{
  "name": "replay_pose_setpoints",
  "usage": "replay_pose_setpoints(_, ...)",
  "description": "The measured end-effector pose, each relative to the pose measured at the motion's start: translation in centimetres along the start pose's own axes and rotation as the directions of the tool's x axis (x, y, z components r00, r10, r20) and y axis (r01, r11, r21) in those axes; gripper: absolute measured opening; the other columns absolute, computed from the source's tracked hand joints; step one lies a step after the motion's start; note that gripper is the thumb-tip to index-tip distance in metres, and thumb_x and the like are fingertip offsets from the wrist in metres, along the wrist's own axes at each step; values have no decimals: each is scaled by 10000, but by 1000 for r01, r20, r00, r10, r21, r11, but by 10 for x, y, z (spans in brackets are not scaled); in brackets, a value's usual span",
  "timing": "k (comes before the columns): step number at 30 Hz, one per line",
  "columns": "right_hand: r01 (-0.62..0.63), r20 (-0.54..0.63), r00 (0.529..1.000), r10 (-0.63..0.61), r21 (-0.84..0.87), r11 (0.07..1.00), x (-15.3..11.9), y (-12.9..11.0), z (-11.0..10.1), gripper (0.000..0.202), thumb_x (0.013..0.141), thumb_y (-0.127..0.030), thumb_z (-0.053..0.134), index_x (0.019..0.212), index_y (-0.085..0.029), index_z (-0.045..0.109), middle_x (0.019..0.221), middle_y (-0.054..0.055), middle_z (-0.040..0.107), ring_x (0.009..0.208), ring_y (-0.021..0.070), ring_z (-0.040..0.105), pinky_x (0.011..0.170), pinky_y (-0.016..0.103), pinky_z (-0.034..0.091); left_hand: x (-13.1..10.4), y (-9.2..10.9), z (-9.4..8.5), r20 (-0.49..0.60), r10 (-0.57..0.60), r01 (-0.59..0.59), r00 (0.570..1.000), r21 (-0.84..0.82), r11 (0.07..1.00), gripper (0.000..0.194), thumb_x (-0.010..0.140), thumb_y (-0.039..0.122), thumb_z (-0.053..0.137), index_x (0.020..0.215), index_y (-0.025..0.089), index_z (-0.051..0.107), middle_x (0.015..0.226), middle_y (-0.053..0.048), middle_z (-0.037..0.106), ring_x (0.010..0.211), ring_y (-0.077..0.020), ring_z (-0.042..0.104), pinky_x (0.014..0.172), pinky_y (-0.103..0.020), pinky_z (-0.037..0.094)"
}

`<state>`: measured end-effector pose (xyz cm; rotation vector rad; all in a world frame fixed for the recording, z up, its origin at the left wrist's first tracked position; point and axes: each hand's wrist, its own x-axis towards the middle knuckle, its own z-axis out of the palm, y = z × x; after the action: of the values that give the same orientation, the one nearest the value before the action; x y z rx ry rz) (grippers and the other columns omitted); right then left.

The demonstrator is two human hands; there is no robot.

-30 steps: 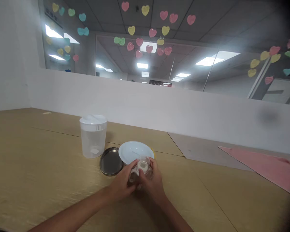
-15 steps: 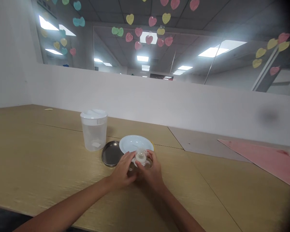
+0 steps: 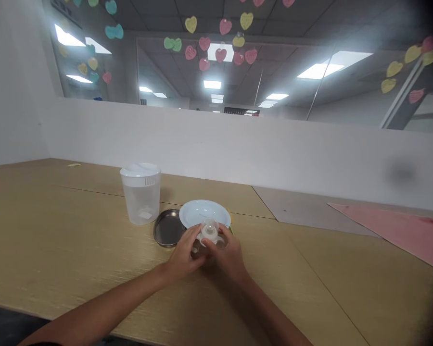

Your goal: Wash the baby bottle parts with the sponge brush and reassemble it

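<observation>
Between my two hands is a baby bottle (image 3: pixel 210 232) with a clear cap, a white collar and side handles; its lower part is mostly hidden by my fingers. My left hand (image 3: pixel 185 250) is closed around its left side, and my right hand (image 3: pixel 228 252) grips the right side with the thumb across the front of the collar. Just behind the bottle sits a white bowl (image 3: pixel 204 209). A round, shallow metal tray (image 3: pixel 169 228) lies to the left of the bowl, close to my left fingers.
A clear plastic bucket with a white lid (image 3: pixel 140 194) stands behind the tray on the left. Pink sheet material (image 3: pixel 393 230) lies at the far right of the wooden table (image 3: pixel 75 250). A white wall (image 3: pixel 202 139) and window with heart-shaped notes rise behind.
The camera view has shifted slightly. Both hands keep their grip on the bottle, in nearly the same place; nothing has been let go.
</observation>
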<state>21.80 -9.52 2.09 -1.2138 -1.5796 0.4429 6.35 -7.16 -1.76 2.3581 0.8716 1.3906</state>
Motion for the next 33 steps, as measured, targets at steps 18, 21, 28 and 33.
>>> replay_pose_setpoints(18,213,129,968,-217,43,976,33,-19,2,352,875,-440,434,1113,-232,591,1071,48,646,1013,190,583,908,339,434,6,-8,1,-7,100,-96,995,217,971,695,684,266,563,1322,124,326,1299,-173,459,1227,-308,402,1046,-515,269)
replay_pose_setpoints(21,223,35,973,-228,100,970,32,-11,9,341,882,-443,413,995,-207,632,1030,49,659,969,182,597,866,309,459,5,-8,1,7,108,-107,994,230,967,674,704,278,552,1318,117,327,1314,-177,448,1237,-298,395,1056,-512,258)
replay_pose_setpoints(28,267,55,962,-267,11,964,28,-8,5,355,904,-422,364,1033,-215,622,1067,45,650,1015,182,581,903,320,444,7,-8,2,6,96,-95,995,199,975,645,695,268,554,1288,118,348,1259,-166,495,1197,-293,431,1045,-519,261)
replay_pose_setpoints(33,288,62,957,-284,-53,956,29,-5,4,352,904,-416,368,1080,-225,607,1096,43,640,1051,185,566,929,337,433,7,-7,0,26,95,-98,995,193,976,637,702,287,558,1285,135,351,1252,-152,507,1188,-286,442,1047,-518,254)
